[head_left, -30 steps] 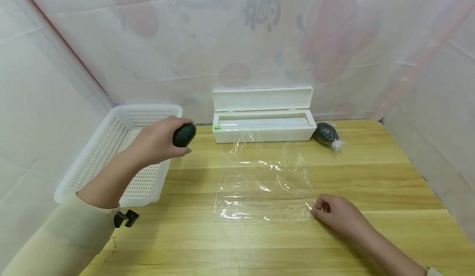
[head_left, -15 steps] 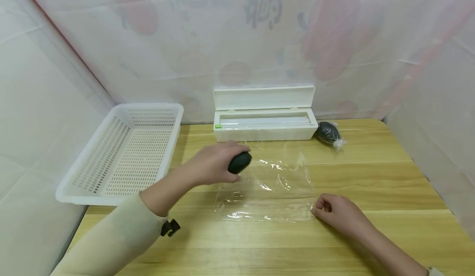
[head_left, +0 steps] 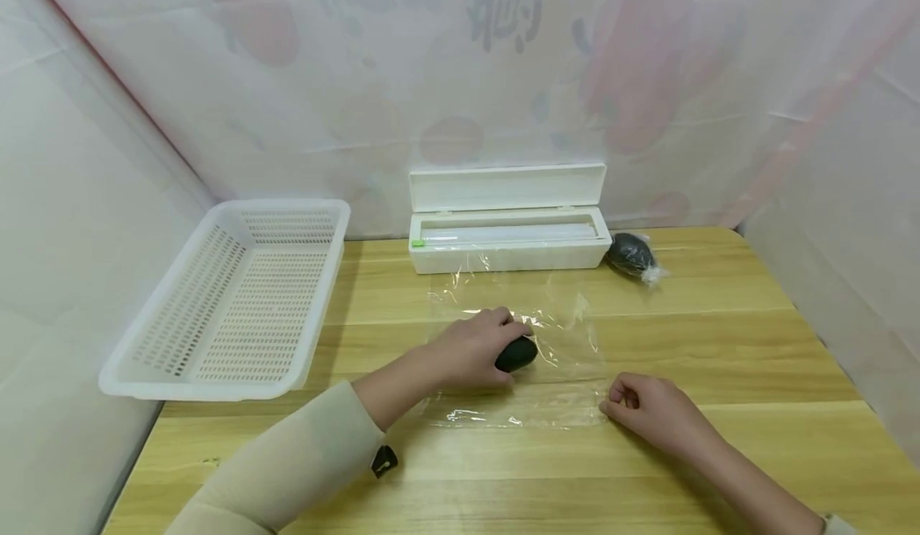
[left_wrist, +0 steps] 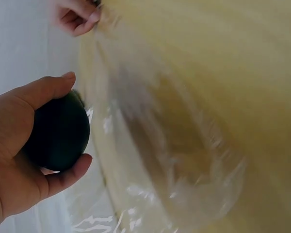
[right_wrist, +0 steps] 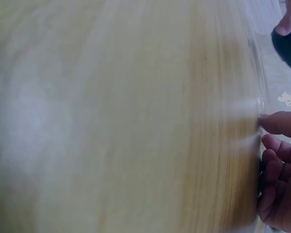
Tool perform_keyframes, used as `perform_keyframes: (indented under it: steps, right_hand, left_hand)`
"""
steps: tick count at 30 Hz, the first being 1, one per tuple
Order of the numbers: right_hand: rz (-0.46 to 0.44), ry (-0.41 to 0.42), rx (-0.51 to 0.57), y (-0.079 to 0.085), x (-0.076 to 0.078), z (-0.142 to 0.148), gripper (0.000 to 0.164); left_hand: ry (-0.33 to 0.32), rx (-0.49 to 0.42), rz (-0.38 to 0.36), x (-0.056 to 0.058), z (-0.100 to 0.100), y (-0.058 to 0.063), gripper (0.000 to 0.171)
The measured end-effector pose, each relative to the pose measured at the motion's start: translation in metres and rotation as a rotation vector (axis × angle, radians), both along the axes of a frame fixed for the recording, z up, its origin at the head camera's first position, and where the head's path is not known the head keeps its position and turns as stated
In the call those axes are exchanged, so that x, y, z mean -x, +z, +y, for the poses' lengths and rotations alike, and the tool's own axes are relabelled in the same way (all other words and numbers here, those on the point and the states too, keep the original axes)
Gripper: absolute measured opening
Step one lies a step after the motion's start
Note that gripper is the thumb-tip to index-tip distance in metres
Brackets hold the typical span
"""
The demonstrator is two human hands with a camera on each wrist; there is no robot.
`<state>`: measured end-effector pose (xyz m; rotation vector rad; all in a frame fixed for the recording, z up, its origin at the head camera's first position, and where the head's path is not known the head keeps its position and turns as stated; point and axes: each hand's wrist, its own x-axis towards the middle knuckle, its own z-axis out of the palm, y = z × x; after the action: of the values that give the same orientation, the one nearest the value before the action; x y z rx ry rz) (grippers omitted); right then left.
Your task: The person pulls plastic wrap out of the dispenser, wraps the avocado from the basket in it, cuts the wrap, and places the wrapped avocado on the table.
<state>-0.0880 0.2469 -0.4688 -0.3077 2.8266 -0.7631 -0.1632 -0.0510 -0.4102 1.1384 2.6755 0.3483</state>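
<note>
My left hand [head_left: 470,353] holds a dark green avocado [head_left: 517,354] over the middle of a clear sheet of plastic wrap [head_left: 568,391] spread on the table. In the left wrist view the thumb and fingers curl round the smooth, egg-shaped avocado [left_wrist: 60,133], the film lying beyond it. At the sheet's near right corner, my right hand [head_left: 654,411] pinches the film between thumb and forefinger. The right wrist view shows this hand [right_wrist: 281,170] low at the film's edge, its other fingers curled.
Behind the film stands a white wrap box [head_left: 510,260], lid up, with the roll inside and film running out over its front. A film-wrapped dark avocado [head_left: 631,254] lies at its right end. On the left sits a white plastic basket [head_left: 327,287]. Fabric walls enclose the wooden table [head_left: 740,343].
My left hand has carried the avocado from above the basket, rightward and down over the plastic wrap. The right hand has stayed at the film's corner.
</note>
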Motion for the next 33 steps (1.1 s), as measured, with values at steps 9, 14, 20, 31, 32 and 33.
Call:
perform_keyframes:
  steps: [9,14,20,31,32,33]
  right_hand:
    - [0.008,-0.008,0.007,-0.001,0.000,-0.001,0.020]
    - [0.020,-0.011,0.008,-0.002,0.000,-0.001,0.020]
    - [0.029,-0.013,0.002,-0.002,-0.001,-0.001,0.020]
    - [0.033,-0.008,0.009,-0.003,0.000,0.000,0.023]
    - [0.032,-0.007,0.013,-0.003,0.000,0.001,0.023]
    - [0.033,-0.006,0.018,-0.003,0.000,0.001,0.024]
  left_hand:
    - [-0.033,0.025,0.029,-0.007,0.009,-0.020,0.065]
    - [-0.020,0.052,0.016,-0.010,0.009,-0.025,0.065]
    - [-0.016,0.056,0.015,-0.011,0.010,-0.025,0.069]
    - [0.005,0.039,0.015,-0.010,0.008,-0.027,0.074]
    - [0.007,0.035,0.015,-0.010,0.008,-0.027,0.074]
    - [0.008,0.035,0.017,-0.009,0.007,-0.027,0.074]
